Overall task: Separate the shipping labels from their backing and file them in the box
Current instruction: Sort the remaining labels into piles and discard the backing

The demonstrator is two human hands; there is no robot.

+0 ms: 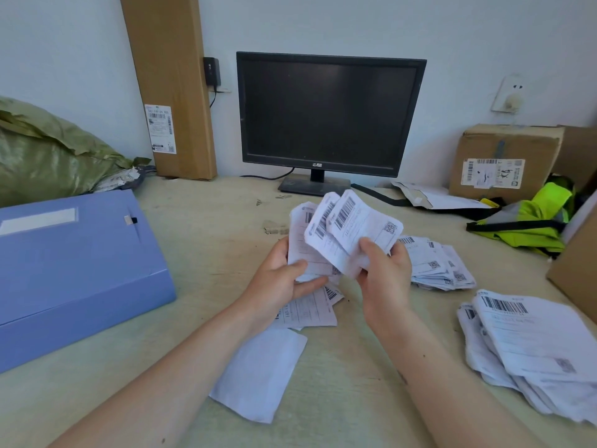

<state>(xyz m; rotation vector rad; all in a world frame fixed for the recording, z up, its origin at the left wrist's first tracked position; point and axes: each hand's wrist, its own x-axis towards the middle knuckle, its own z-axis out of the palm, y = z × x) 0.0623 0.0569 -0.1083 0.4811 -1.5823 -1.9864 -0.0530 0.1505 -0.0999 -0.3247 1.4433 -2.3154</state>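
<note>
A: What was seen of the surface and the room?

B: A pale desk (206, 247) was set against a white wall (323, 24). A dark monitor (329, 114) was stood at the back edge, with a tall carton (168, 85) leaned on the wall to its left and a taped carton (507, 156) at the back right. A green sack (48, 150) was piled at the left edge, and a yellow vest (536, 218) was left near the right edge.

A: And the labels?

B: A fanned sheaf of labels (342, 231) was held above the middle of the desk. The left hand (284, 276) was closed on its lower left, thumb over the front; the right hand (384, 270) was pinched on the front sheets. More labels (436, 263) were heaped just right of the right hand, a further stack (533, 344) lay at the right edge, and blank sheets (261, 373) lay under the left forearm.

A: The box?

B: A blue box (74, 270) was laid at the left edge, lid closed; its contents could not be seen.
</note>
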